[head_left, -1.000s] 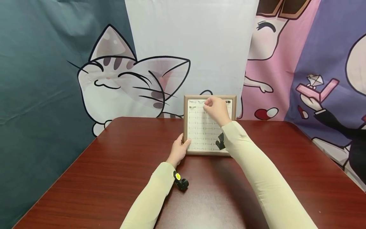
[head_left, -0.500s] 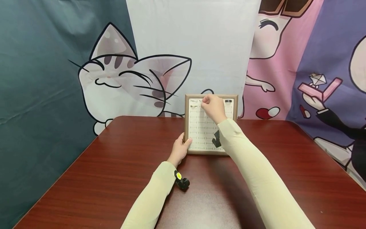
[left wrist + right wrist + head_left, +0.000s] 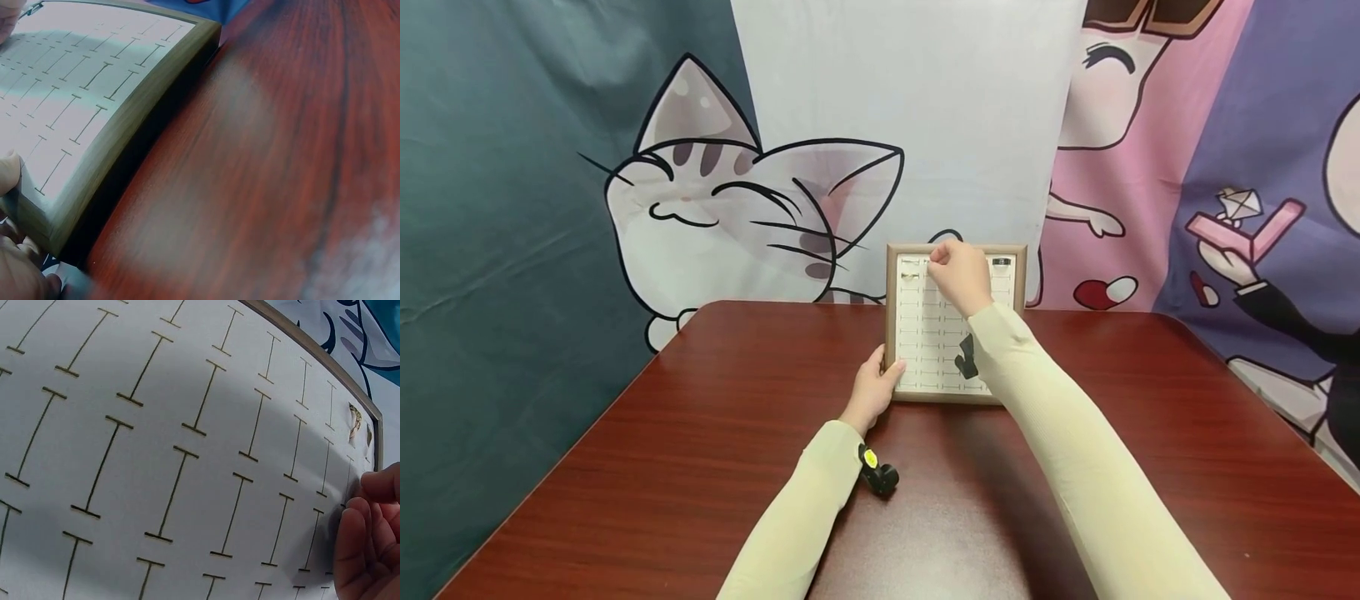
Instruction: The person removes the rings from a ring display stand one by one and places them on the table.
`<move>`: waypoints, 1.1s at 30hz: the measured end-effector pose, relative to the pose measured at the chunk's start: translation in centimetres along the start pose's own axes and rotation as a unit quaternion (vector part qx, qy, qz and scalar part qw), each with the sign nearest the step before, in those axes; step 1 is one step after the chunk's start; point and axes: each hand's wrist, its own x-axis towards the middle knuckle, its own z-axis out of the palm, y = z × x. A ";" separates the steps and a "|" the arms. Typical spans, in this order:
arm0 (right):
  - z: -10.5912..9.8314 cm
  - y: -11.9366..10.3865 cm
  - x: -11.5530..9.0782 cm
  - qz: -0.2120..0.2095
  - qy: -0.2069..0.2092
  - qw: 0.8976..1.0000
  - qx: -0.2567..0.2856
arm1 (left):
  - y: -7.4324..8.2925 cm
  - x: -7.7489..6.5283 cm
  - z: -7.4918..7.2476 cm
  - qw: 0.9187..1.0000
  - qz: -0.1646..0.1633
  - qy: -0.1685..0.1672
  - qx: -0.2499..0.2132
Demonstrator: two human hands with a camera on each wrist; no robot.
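Note:
A wood-framed ring display board (image 3: 917, 333), its white panel cut with rows of I-shaped slits, stands tilted up on the table. My left hand (image 3: 872, 387) grips its lower left edge, thumb (image 3: 7, 172) on the front and fingers behind. My right hand (image 3: 961, 273) is at the top row, thumb and forefinger pinched together at the second column. The fingertips almost wholly cover a ring there. A gold-toned ring (image 3: 909, 276) sits in the left column's second row, with another ring (image 3: 910, 262) above it. A dark ring (image 3: 1002, 262) fills the top right slot.
The reddish-brown wooden table (image 3: 745, 392) reaches out on both sides of the board. A cartoon-printed curtain (image 3: 985, 117) hangs behind it. Black wrist cameras sit on both sleeves, the left one (image 3: 878, 473) close above the tabletop.
My right hand has moved slightly left along the top row, covering the ring in the second column and uncovering the dark ring at right. My left hand keeps its grip on the board.

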 end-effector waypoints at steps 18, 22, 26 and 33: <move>0.6 -0.7 0.0 -0.010 0.015 0.998 -0.062 | 0.3 0.0 -0.1 1.000 0.004 -0.005 -0.007; 0.7 -0.6 -0.1 -0.012 0.015 0.998 -0.053 | 0.2 0.0 -0.1 1.000 0.005 -0.007 -0.009; 0.8 -0.4 -0.1 -0.026 0.023 0.998 -0.044 | 0.2 0.0 0.0 1.000 0.007 -0.007 -0.009; 0.8 0.4 -0.1 -0.051 0.031 0.998 -0.007 | 0.2 0.2 -0.1 1.000 0.004 -0.005 -0.004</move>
